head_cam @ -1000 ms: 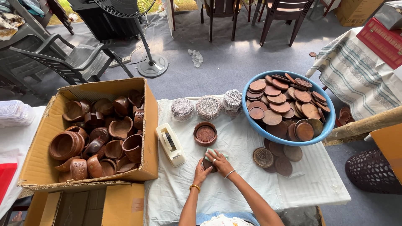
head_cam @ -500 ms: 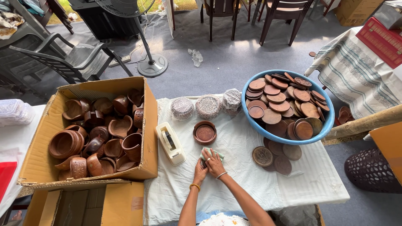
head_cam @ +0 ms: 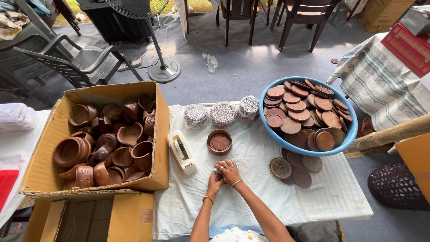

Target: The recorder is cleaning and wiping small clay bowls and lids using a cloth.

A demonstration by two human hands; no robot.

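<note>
Seen from above, two hands meet on a white-clothed surface [head_cam: 268, 188]. The left hand [head_cam: 214, 183] and right hand [head_cam: 230, 170] are both closed around one small dark object [head_cam: 218, 175], mostly hidden between them. A cream tape dispenser [head_cam: 182, 152] lies just beside them, a round wooden coaster holder [head_cam: 219, 142] beyond, near a blue basin [head_cam: 351, 130] of wooden discs.

Can't really tell what's tucked under the right hand [head_cam: 230, 171] and left hand [head_cam: 214, 183], too small and covered. The red crate [head_cam: 408, 46] far right gets cut off by the edge.
</note>
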